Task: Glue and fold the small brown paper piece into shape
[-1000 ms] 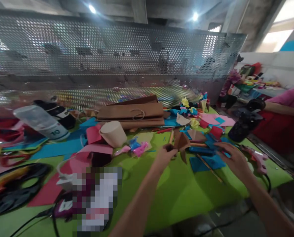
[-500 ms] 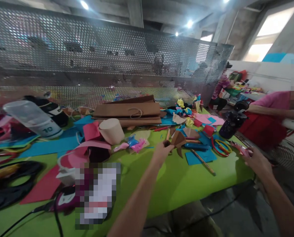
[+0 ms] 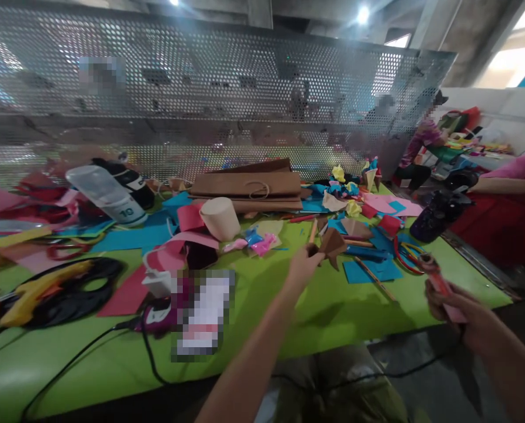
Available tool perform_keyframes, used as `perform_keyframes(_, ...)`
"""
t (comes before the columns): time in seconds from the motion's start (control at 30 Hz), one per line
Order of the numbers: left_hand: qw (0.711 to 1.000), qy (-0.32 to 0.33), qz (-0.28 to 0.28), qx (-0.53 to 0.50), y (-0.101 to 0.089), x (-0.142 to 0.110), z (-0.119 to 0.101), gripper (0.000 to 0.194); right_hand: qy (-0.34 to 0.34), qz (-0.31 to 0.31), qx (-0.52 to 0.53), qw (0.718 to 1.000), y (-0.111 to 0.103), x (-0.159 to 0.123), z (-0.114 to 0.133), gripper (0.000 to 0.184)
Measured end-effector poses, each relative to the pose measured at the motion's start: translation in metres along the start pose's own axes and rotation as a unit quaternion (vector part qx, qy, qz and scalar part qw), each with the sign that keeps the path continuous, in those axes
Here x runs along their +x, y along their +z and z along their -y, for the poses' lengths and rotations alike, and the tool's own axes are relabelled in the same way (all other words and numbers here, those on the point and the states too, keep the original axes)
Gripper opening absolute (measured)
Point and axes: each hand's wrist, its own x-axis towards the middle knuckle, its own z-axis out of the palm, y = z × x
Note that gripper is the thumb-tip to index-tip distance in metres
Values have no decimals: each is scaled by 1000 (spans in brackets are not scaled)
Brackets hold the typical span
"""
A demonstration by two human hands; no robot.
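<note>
My left hand [image 3: 303, 267] is closed on a folded brown paper piece [image 3: 331, 245], held just above the green table [image 3: 315, 317]. My right hand [image 3: 454, 308] is wrapped round a pink glue gun [image 3: 436, 281], lifted off the table's right edge with its nozzle pointing up and to the left. A black cord runs down from the gun. Blue paper sheets [image 3: 368, 270] and a pencil [image 3: 377, 281] lie on the table between my hands.
Coloured paper scraps, a beige paper cup [image 3: 220, 218], brown paper bags [image 3: 248, 188], a plastic bottle [image 3: 106, 194], scissors [image 3: 405, 255] and a yellow-black tool [image 3: 54, 288] litter the table. A perforated metal screen [image 3: 200, 106] stands behind. A person in pink [image 3: 509, 182] sits at the right.
My right hand left the blue papers, went to the table's right edge, took hold of the pink glue gun and lifted it. My left hand kept holding the brown paper piece.
</note>
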Motion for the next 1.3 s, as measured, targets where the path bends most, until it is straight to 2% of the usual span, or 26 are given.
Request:
perform_keyframes(0.1, 1000, -6, -9, 6, -3, 2, 2, 13, 39, 105, 18, 994, 41, -1, -4, 27)
perform_keyframes(0.17, 1000, -9, -12, 17, -5, 1, 4, 14, 60, 143, 22, 988, 57, 9, -4, 27)
perform_keyframes(0.27, 999, -14, -14, 41, -4, -3, 6, 14, 50, 122, 15, 991, 62, 36, 2, 25)
perform_keyframes(0.37, 997, -16, -18, 79, -1, -9, 3, 12, 14, 83, 10, 996, 56, 60, 10, 28)
perform_keyframes(0.43, 994, -17, -20, 107, 3, -15, -2, 11, -13, 76, 9, 997, 50, 65, 12, 31)
perform_keyframes(0.53, 982, -13, -17, 188, 10, -27, -8, 11, -41, 67, 0, 997, 43, 57, 7, 33)
perform_keyframes(0.63, 954, 9, -2, 298, 20, -43, -11, 13, -53, 75, -39, 995, 43, 39, -4, 26)
perform_keyframes(0.77, 921, 12, 16, 390, 37, -62, -11, 21, -35, 92, -32, 995, 59, 15, -17, 26)
perform_keyframes(0.93, 889, 1, 25, 457, 51, -73, -14, 29, 22, 108, 15, 994, 82, -5, -27, 25)
perform_keyframes(1.07, 890, 20, 19, 456, 48, -70, -12, 29, 74, 121, 51, 989, 87, -13, -26, 28)
perform_keyframes(1.17, 888, 78, 7, 453, 38, -62, -7, 16, 89, 122, 58, 987, 87, -15, -22, 33)
perform_keyframes(1.3, 865, 177, 57, 466, 25, -50, -2, 32, 101, 119, 64, 986, 89, -16, -21, 32)
